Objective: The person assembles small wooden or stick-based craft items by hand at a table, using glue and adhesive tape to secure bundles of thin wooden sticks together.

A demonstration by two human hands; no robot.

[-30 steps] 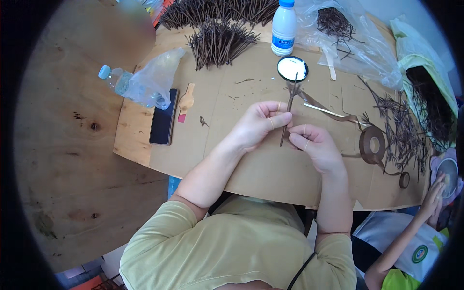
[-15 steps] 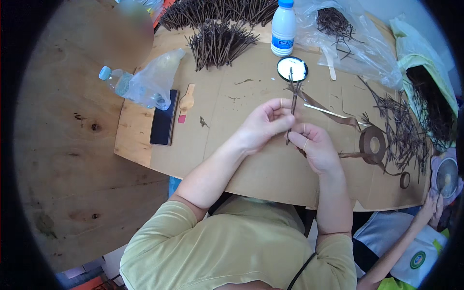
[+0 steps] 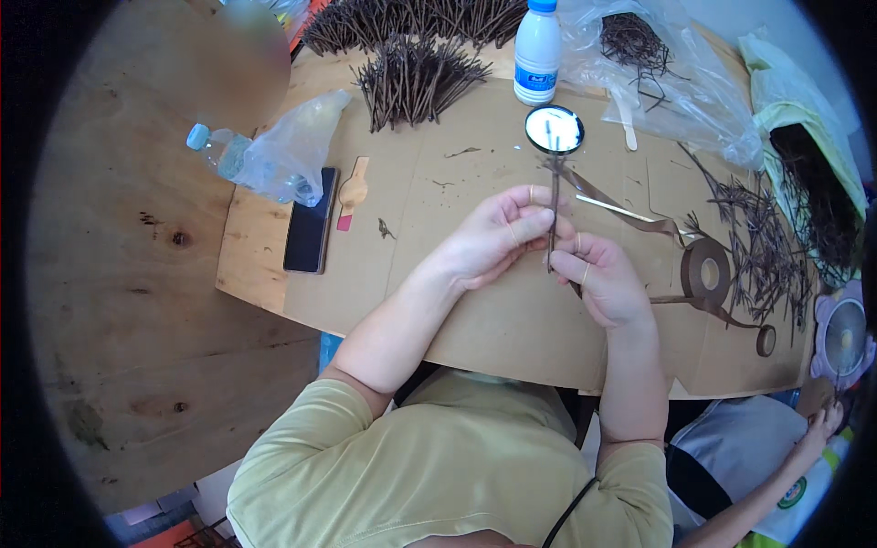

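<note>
My left hand (image 3: 501, 236) and my right hand (image 3: 606, 279) meet over a cardboard sheet (image 3: 475, 310) and together pinch a thin dark stick (image 3: 554, 196) held upright. The left fingers grip its middle, the right fingers its lower end. A brown strip of tape (image 3: 610, 203) runs from the stick's top toward a brown tape roll (image 3: 709, 269) on the right. The stick's tip reaches a small round lid with white glue (image 3: 554, 129).
A white glue bottle (image 3: 537, 50) stands behind the lid. Piles of dark twigs (image 3: 416, 78) lie at the back, loose twigs (image 3: 763, 247) at the right. A phone (image 3: 309, 233), a bagged water bottle (image 3: 265, 160) and plastic bags (image 3: 676, 73) sit around. Another person's hand (image 3: 822, 425) is at lower right.
Both hands have shifted slightly, raising the stick more upright with its tip nearer the glue lid. The other person's hand at the right has dropped lower.
</note>
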